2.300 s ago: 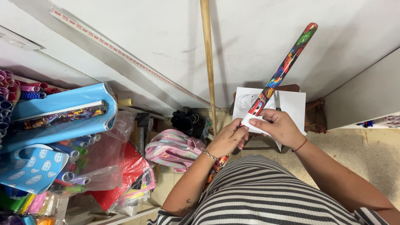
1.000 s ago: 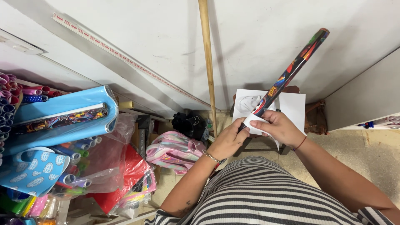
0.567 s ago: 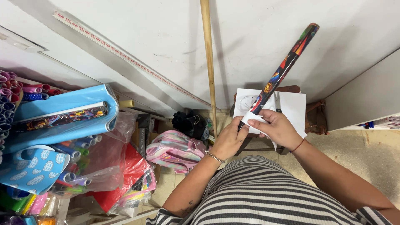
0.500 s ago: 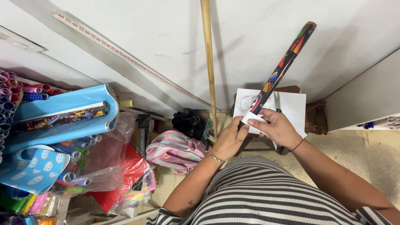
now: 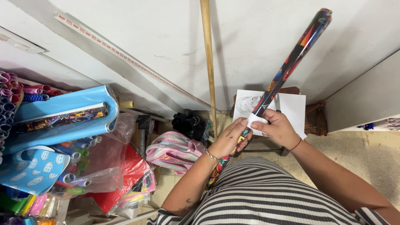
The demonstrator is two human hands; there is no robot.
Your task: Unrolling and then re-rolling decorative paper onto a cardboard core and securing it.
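Both hands are working at the middle of a long colourful roll (image 5: 291, 58), apparently wrapping a small white slip (image 5: 255, 120) around it. The left hand (image 5: 230, 139) is gripping the roll from below, fingers closed on it; the right hand (image 5: 280, 129) is pinching the slip against the roll. Next, the slip probably needs pulling snug and fixing. The roll is slanting up from the lap toward the wall (image 5: 146, 33), crossing white sheets (image 5: 293, 108) on a stool (image 5: 310, 118).
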